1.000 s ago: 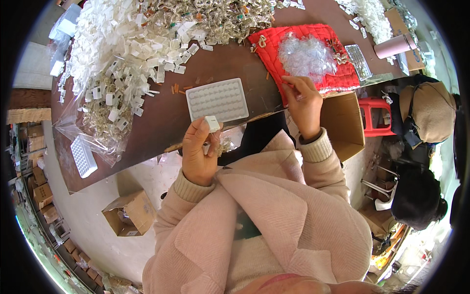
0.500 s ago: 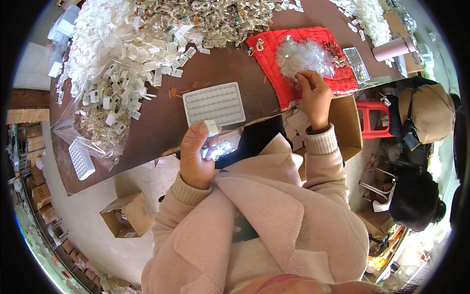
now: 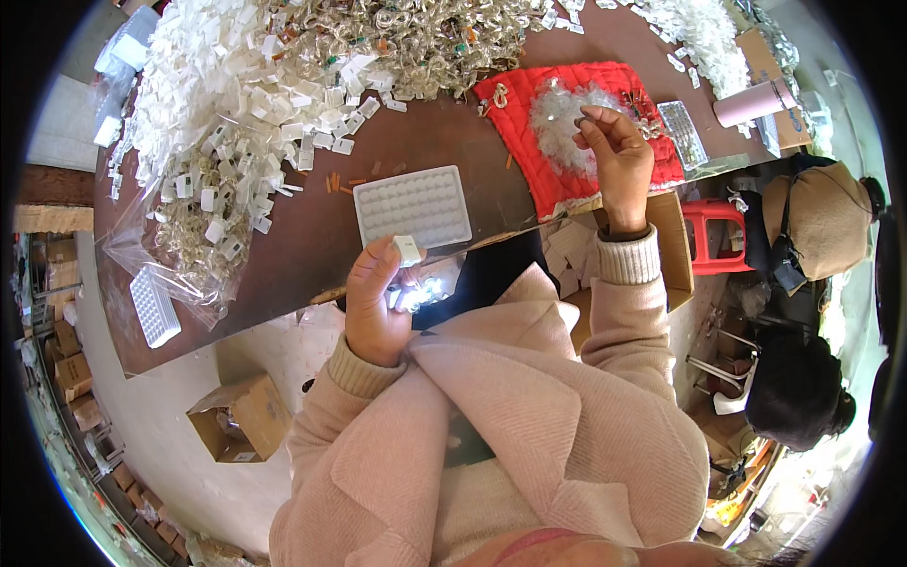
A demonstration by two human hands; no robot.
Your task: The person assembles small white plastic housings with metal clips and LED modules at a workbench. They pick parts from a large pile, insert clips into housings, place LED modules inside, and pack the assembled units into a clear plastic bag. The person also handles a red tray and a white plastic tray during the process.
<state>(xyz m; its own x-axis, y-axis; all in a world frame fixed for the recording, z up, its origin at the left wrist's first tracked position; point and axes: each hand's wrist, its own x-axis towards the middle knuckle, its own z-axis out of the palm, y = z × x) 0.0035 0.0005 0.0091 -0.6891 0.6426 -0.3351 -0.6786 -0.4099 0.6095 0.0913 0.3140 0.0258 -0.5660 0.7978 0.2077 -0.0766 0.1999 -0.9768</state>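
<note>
My left hand [image 3: 374,312] is closed round a small white plastic case [image 3: 406,249], held up between thumb and fingers just before the table edge. Under it, by the curled fingers, bright white lights [image 3: 420,293] glare and blur what else is there. My right hand [image 3: 624,175] is raised over a red quilted cloth [image 3: 513,128], thumb and fingertips pinched together. A tiny dark bit shows at those fingertips, too small to name. Below them on the cloth lies a heap of clear, glossy small pieces [image 3: 557,115]. A white tray with rows of hollows [image 3: 413,203] lies near my left hand.
White plastic parts [image 3: 217,71] and clear coiled cords [image 3: 425,33] are heaped at the far left and back. A pink cylinder [image 3: 754,102] lies at the right. An open carton [image 3: 675,246] stands below the table beside a red stool [image 3: 715,236]; another carton [image 3: 250,416] is on the floor.
My right hand has lifted away from the clear heap, moving slightly right and upward with its fingertips still pinched. My left hand keeps its hold on the white case, almost unmoved.
</note>
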